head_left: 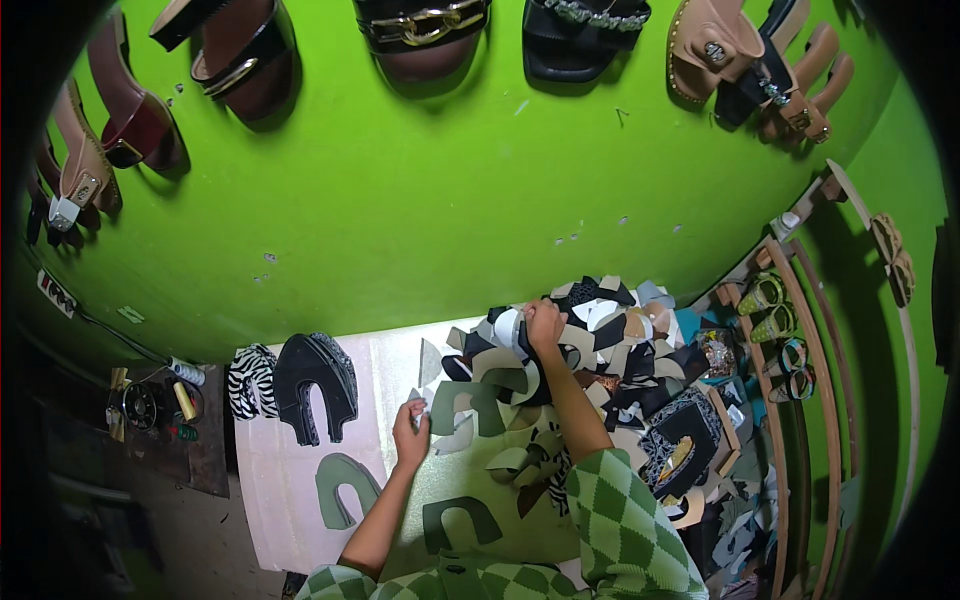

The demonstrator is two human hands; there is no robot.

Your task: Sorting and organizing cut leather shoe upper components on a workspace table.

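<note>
My right hand (545,324) reaches onto a heap of cut scraps (630,350) in black, white, beige and grey. Its fingers are closed beside a pale curved piece (509,328); what they grip is hidden. Close to a small grey scrap (421,394), my left hand (408,432) is half curled, with thumb and fingers apart. Green U-shaped pieces lie around it: one flat piece (455,408) just to its right, another (462,520) nearer me, and a thicker stack (340,490) to its left.
Black U-shaped pieces (298,385) and a zebra-print stack (252,380) sit at the table's left end. A wooden rack (815,400) with sandals stands right. Finished sandals (425,40) hang on the green wall. Thread spools (186,372) stand on a dark side table at left.
</note>
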